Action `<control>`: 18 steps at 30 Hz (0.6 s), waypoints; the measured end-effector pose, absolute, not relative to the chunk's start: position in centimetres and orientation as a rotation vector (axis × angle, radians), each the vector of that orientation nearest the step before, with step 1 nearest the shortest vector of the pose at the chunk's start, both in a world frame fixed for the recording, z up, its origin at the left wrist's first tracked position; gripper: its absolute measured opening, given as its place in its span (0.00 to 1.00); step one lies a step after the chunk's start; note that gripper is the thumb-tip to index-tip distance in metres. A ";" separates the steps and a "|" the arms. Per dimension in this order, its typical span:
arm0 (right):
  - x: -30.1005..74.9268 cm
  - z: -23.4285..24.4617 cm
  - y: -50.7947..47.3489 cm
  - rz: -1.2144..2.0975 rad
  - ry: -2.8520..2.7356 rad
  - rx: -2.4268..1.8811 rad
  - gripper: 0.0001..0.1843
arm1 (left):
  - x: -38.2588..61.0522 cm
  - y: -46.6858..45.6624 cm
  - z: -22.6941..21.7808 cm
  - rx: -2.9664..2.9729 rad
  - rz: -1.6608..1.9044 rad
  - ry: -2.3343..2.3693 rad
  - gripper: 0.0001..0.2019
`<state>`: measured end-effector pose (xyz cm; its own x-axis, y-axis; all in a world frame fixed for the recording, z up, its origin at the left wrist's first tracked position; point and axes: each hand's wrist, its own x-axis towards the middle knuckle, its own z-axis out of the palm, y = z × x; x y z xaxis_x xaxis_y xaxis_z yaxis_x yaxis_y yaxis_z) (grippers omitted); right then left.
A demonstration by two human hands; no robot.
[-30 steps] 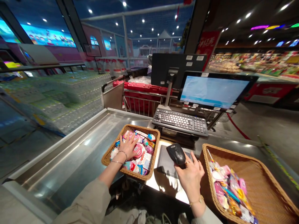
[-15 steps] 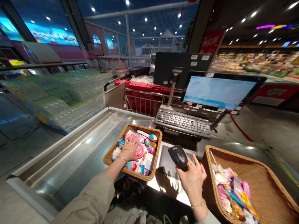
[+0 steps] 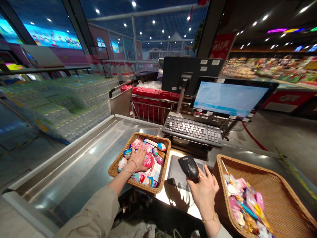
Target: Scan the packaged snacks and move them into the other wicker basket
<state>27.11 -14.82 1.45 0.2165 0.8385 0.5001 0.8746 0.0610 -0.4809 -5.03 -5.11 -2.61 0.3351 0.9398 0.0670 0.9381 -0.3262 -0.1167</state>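
Left hand (image 3: pixel 139 158) lies fingers-down on colourful snack packets (image 3: pixel 149 161) filling the left woven wicker basket (image 3: pixel 114 171); grasp unclear. Right hand (image 3: pixel 204 191) clasps the black handheld barcode scanner (image 3: pixel 189 166). Right woven wicker basket (image 3: pixel 250 162) is part-filled.

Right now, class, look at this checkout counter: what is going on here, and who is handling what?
A person stands at a steel shop counter. Their left hand lies flat, fingers spread, on small packets in a wicker basket. Their right hand grips a black scanner above the counter. A second basket to the right holds more packets along its near side. Behind them are a keyboard and a lit screen.
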 end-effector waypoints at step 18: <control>27.1 1.8 -15.6 -0.067 -1.612 -1.751 0.16 | -1.0 -5.8 1.4 -2.431 -0.335 -1.696 0.38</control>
<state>27.14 -15.61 1.84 0.2083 0.8394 0.5020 0.8780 0.0657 -0.4742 -1.00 -5.80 1.39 0.3327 0.9030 0.2717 0.9385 -0.3452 -0.0020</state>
